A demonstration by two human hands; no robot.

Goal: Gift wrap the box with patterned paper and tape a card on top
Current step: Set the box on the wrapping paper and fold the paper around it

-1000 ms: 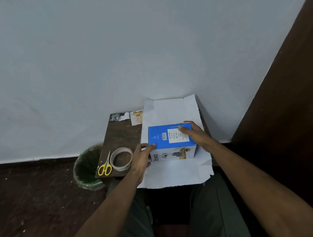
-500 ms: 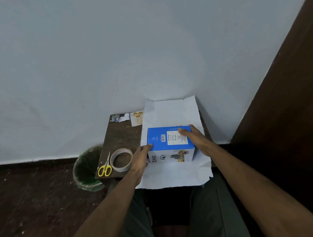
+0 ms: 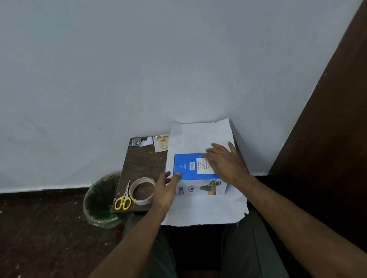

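A blue and white box (image 3: 190, 167) lies on a sheet of paper (image 3: 202, 209), white side up, spread over the right part of a small dark table (image 3: 141, 163). My left hand (image 3: 167, 190) holds the box's near left corner, thumb on the blue top and fingers along the left side. My right hand (image 3: 225, 160) lies flat with spread fingers over the box's far right top. A small card with yellow print (image 3: 161, 143) lies at the table's back edge, beside the paper.
A tape roll (image 3: 143, 190) and yellow-handled scissors (image 3: 123, 199) lie at the table's near left. A torn paper scrap (image 3: 140, 141) sits at the back left corner. A green-lined bin (image 3: 101, 202) stands on the floor to the left. The wall rises right behind the table.
The box has settled flat and square on the paper. My right hand has slid from its right edge up over the far right top, fingers spread. My left hand stays at the near left corner.
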